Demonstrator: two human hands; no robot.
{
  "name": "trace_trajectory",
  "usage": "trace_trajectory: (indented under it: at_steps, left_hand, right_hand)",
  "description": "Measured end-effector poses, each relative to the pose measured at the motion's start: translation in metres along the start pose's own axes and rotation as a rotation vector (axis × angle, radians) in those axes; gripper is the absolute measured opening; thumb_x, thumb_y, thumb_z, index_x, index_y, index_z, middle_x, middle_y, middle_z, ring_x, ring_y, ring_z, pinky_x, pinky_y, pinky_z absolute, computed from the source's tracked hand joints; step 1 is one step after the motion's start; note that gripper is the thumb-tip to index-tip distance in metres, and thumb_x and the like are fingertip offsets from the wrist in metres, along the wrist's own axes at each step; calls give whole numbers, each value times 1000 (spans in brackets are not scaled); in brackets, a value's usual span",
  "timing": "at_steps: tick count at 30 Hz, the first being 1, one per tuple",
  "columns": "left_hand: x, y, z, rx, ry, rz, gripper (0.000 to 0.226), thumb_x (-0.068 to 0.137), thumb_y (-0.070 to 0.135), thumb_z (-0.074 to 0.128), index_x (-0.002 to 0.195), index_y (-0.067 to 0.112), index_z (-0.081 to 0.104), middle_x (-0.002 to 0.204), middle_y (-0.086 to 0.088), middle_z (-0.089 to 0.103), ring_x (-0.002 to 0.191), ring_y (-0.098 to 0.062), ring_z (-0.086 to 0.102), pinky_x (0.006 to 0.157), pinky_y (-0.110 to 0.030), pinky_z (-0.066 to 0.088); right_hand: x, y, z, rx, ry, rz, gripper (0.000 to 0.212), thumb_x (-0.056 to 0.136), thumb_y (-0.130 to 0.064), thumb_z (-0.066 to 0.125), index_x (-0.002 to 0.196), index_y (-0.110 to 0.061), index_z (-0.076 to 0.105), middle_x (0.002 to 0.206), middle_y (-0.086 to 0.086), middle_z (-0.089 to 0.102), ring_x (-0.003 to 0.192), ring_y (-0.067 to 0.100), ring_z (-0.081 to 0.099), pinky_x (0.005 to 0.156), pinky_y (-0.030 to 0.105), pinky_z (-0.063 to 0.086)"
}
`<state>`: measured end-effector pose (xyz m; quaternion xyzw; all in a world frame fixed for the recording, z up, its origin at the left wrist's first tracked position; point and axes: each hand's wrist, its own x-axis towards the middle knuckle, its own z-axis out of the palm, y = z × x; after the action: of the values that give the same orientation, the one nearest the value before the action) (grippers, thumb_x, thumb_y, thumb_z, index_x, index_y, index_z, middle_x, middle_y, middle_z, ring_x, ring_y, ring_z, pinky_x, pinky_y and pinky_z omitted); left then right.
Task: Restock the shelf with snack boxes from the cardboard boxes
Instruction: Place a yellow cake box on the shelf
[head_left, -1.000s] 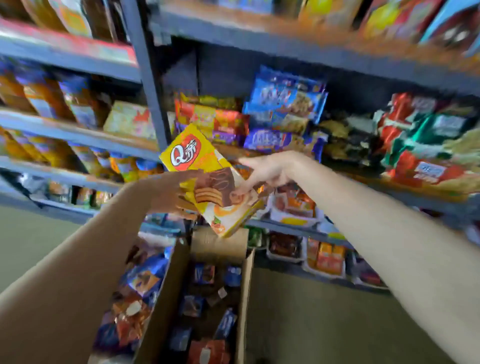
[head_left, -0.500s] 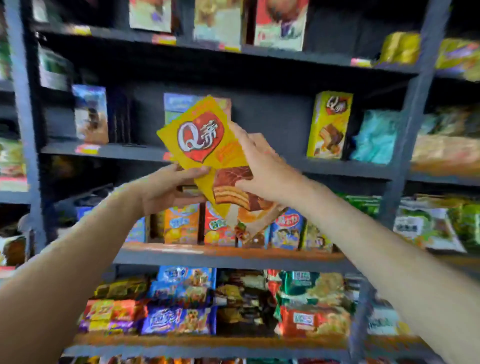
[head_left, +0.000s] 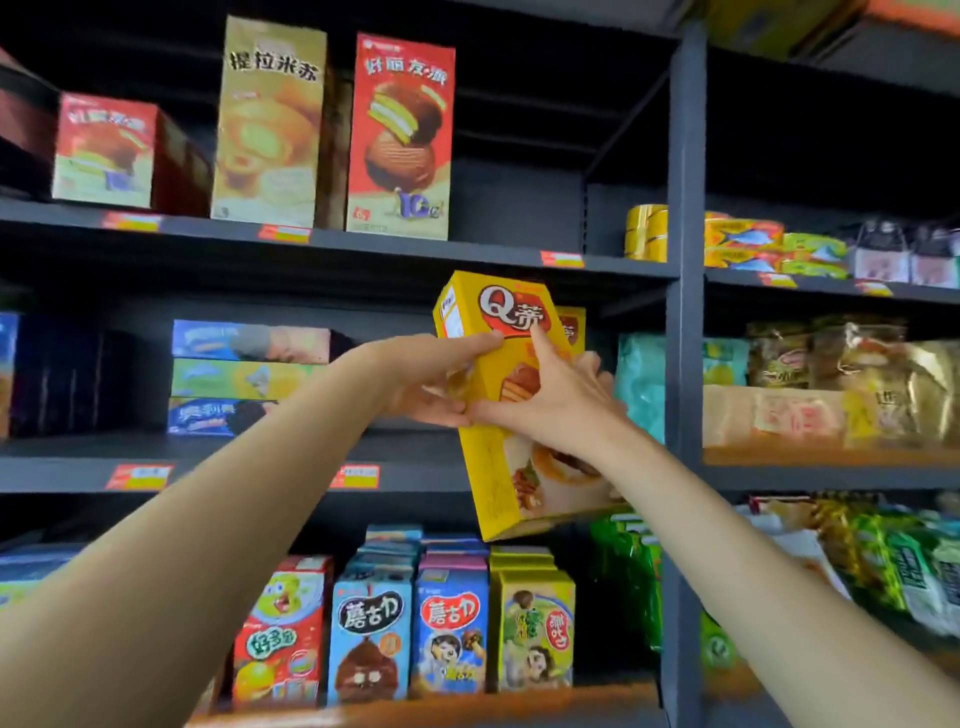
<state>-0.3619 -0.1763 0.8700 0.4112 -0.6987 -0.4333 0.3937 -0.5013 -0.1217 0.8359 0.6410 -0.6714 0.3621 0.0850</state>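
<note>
Both hands' grip — yellow snack box

Glossy yellow cardboard snack box; matt dark metal shelf; shiny crinkled plastic snack bags.

Green snack bags lower right; gold tins above.

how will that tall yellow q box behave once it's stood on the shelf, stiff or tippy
The yellow box looks like stiff cardboard: its edges stay straight under the left hand and right hand. It is tall and narrow, so it may tip if nudged. Probably light, since it is held up mostly by the fingers.
</note>
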Motion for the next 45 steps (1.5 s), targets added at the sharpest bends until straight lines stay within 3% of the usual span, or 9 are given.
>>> trace_trajectory:
  at_steps: [5, 8, 11, 15, 19, 23, 27, 35, 45]
  left_hand:
    - [46, 2, 22, -3, -87, 11, 52, 86, 53, 53, 122, 15, 53, 104, -6, 55, 81, -18, 58, 51, -25, 56]
    - [78, 2, 32, 22, -133, 55, 40, 91, 46, 51, 118, 16, 53, 100, -5, 59, 76, -15, 57, 70, -29, 57]
    - [107, -6, 41, 93, -151, 144, 36, 92, 35, 53, 122, 14, 54, 113, -5, 61, 89, -17, 62, 88, -35, 54]
    - [133, -19, 46, 93, -119, 209, 39, 92, 31, 51, 128, 16, 50, 129, -5, 55, 113, -23, 57, 85, -32, 52]
    - [149, -24, 48, 87, -34, 241, 46, 96, 27, 45, 139, 13, 39, 119, -7, 53, 100, -21, 54, 79, -30, 49]
    - [160, -25, 52, 127, -19, 281, 49, 96, 27, 46, 142, 18, 34, 136, -8, 48, 117, -26, 53, 90, -37, 51]
    - [166, -26, 57, 287, 21, 338, 52, 95, 23, 44, 145, 17, 29, 137, -8, 48, 114, -28, 55, 91, -40, 52]
    - [177, -41, 61, 474, -93, 265, 56, 89, 19, 46, 142, 16, 30, 135, -9, 49, 119, -27, 52, 98, -38, 47]
    - [189, -52, 65, 572, -71, 263, 51, 94, 18, 47, 141, 20, 29, 139, -5, 43, 120, -29, 51, 96, -36, 42]
  right_hand:
    - [37, 25, -7, -25, -16, 99, 105, 66, -70, 63, 148, -42, 3, 153, 16, 12, 140, 40, 14, 111, 52, 22]
    - [62, 39, -3, -44, 24, 162, 107, 63, -68, 66, 148, -39, 7, 152, 14, 18, 138, 39, 18, 110, 52, 25]
    - [85, 50, 7, -26, 77, 225, 111, 65, -63, 70, 148, -37, 1, 150, 18, 16, 137, 42, 18, 109, 52, 24]
    - [111, 55, 28, 35, 137, 248, 114, 66, -55, 74, 148, -37, -3, 146, 20, 18, 135, 42, 21, 107, 51, 26]
    - [135, 59, 40, 102, 150, 265, 110, 68, -48, 76, 147, -39, 0, 144, 20, 23, 132, 42, 25, 104, 48, 27]
    - [155, 70, 49, 106, 222, 288, 106, 73, -47, 72, 148, -37, -1, 139, 19, 25, 128, 41, 29, 101, 48, 31]
    - [166, 78, 68, 138, 342, 275, 104, 76, -42, 71, 147, -35, -4, 136, 18, 21, 125, 41, 30, 103, 50, 28]
    - [192, 94, 88, 177, 334, 276, 130, 62, -47, 82, 144, -40, -18, 135, 17, 16, 121, 42, 33, 103, 51, 32]
    - [213, 96, 109, 77, 367, 316, 130, 66, -48, 80, 145, -31, -22, 144, 22, 4, 127, 44, 27, 106, 57, 27]
